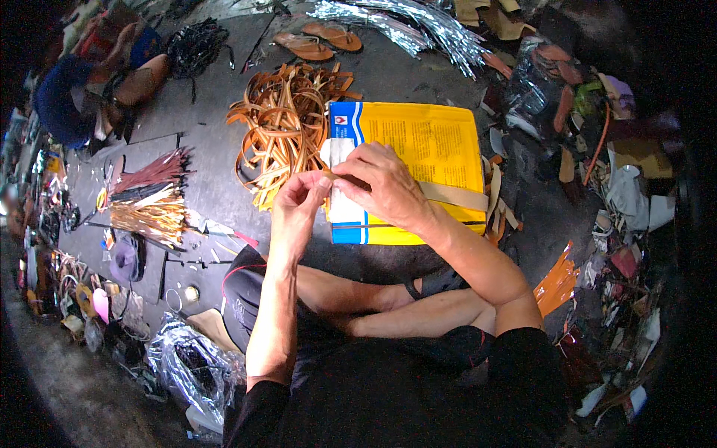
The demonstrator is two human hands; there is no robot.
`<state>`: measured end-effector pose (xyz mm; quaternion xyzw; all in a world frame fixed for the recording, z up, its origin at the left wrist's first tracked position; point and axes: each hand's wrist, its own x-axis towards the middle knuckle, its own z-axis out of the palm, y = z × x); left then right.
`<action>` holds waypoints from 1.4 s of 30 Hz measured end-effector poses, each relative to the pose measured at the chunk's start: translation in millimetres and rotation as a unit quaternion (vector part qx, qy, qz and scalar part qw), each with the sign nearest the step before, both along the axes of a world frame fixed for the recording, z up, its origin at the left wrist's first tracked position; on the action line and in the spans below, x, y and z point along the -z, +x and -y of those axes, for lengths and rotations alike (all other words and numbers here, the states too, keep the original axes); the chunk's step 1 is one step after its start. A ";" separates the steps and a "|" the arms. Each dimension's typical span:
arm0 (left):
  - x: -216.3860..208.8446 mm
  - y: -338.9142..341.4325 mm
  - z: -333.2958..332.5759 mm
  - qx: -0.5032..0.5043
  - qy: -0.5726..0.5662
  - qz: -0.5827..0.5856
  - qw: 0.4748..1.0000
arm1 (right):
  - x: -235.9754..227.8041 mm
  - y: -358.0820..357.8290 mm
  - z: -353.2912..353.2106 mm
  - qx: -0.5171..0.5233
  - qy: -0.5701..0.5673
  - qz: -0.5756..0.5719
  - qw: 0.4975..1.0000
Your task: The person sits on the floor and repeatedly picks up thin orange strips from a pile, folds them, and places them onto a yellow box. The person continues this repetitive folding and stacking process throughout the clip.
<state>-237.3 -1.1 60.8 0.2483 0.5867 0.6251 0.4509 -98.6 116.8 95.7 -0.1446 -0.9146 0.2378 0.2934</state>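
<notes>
My left hand point(296, 205) and my right hand point(385, 183) meet fingertip to fingertip over the left edge of a flat yellow, blue and white package point(418, 142). Both are closed in a pinch on a small piece of brown strip point(328, 173), mostly hidden by the fingers. Under my right wrist a wide beige band point(455, 196) lies across the package, and a thin dark band point(403, 225) crosses near its lower edge. Just beyond my left hand rises a tangled heap of tan and brown leather-like strips point(287, 123).
Brown sandals point(306, 45) and shiny silver strips point(403, 26) lie at the far side. Bundled strips point(153, 198) are at left, orange strips point(556, 280) at right. Another person point(75, 97) sits far left. Scraps and plastic point(194, 366) surround my crossed legs point(418, 317).
</notes>
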 end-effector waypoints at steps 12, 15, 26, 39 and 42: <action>26.6 1.0 -11.4 -0.045 0.040 0.197 0.979 | 6.1 -1.7 -2.9 -0.032 0.022 -0.023 0.999; 31.3 -2.0 -10.5 -0.056 0.039 0.196 0.978 | 8.7 -1.1 -2.5 -0.036 0.021 -0.031 0.999; 84.2 -34.2 -7.3 -0.129 0.051 0.327 0.935 | 9.2 -7.2 -3.2 -0.042 0.027 -0.025 0.998; 47.9 -0.2 -18.0 -0.102 0.045 0.243 0.964 | 13.6 -7.2 -14.3 -0.065 0.026 -0.023 0.997; 63.0 -10.3 -13.6 -0.121 0.016 0.243 0.962 | 12.9 -3.8 -14.2 -0.061 0.026 -0.019 0.998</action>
